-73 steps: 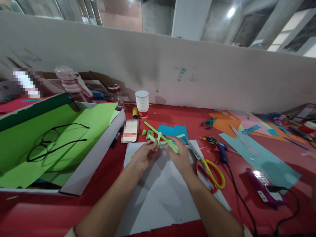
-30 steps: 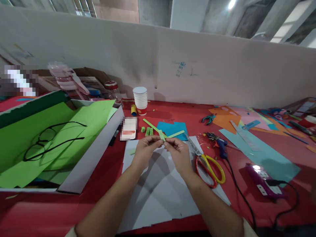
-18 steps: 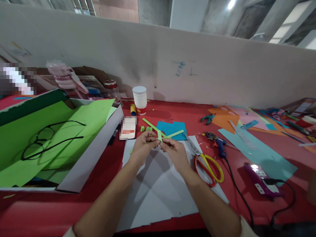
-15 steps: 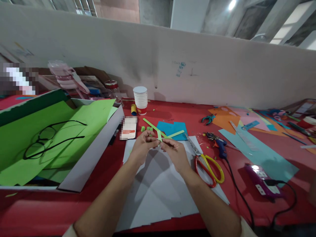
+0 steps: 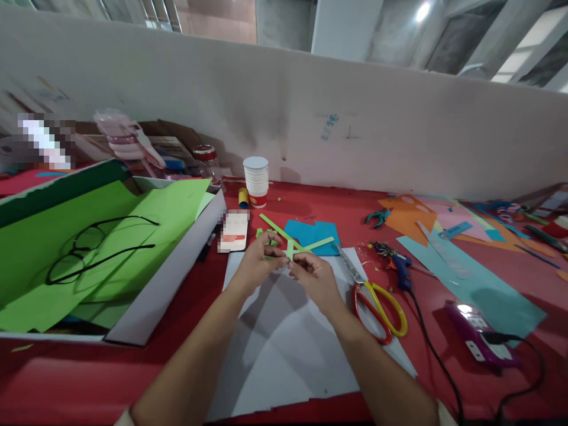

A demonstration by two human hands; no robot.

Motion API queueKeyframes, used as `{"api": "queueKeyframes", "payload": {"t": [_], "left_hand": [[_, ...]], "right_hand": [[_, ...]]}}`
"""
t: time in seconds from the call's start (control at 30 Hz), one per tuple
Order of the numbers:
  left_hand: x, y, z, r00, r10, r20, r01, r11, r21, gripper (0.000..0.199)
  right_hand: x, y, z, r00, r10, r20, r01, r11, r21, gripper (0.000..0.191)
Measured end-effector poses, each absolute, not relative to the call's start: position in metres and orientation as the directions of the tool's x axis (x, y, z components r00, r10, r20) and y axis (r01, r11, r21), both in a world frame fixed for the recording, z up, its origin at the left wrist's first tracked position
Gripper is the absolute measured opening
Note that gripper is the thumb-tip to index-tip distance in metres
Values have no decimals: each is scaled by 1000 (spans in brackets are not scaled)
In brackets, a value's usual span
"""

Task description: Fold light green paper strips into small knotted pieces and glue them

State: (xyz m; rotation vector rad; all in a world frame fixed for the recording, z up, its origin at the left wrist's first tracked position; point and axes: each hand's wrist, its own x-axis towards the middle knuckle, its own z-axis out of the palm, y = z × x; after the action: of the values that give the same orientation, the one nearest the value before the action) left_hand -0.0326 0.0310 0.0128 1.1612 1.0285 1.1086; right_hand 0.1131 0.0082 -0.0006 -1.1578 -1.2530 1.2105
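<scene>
My left hand and my right hand meet above white paper. Both pinch a short light-green paper strip between thumbs and fingertips; its lower end is hidden by the fingers. Just beyond, a longer green strip slants across the table, and another pale-green strip lies over blue paper. Small folded green paper pieces sit behind my left fingers. To the right of my right hand lie scissors with one red and one yellow handle loop.
At left stands an open box with green sheets and eyeglasses. A stack of paper cups and a phone are behind my left hand. Rightward lie pliers, a glue gun with its cord, and a purple power strip.
The whole view has shifted slightly, so things appear a little further right. Both hands keep their pinch on the short green strip, with hardly any movement of the fingers.
</scene>
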Motion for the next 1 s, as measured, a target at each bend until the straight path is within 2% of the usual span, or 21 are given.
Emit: {"api": "queueKeyframes", "payload": {"t": [0.1,0.23,0.33,0.43,0.67,0.8,1.0], "left_hand": [[-32,30,14,117,990,-74,-271,104,957,29],[-27,30,11,109,952,-286,-491,302,818,19],[-23,29,6,173,914,-367,-475,404,782,18],[-22,28,4,236,913,-333,-467,407,785,15],[-24,29,2,217,920,-325,-476,390,788,22],[-22,28,1,198,935,-294,-408,352,843,24],[-15,23,3,132,955,-265,-374,295,879,25]], "right_hand": [[114,9,3,-23,999,-37,-156,-40,-987,13],[115,11,3,-31,994,-101,-320,-106,-942,14],[115,12,2,-39,993,-116,-365,-122,-923,14],[115,11,3,-27,993,-118,-374,-120,-920,15],[113,10,4,-13,996,-89,-299,-88,-950,14],[113,10,2,15,998,-53,-238,-48,-970,13],[112,11,-3,51,997,-55,-243,-42,-969,17]]}}
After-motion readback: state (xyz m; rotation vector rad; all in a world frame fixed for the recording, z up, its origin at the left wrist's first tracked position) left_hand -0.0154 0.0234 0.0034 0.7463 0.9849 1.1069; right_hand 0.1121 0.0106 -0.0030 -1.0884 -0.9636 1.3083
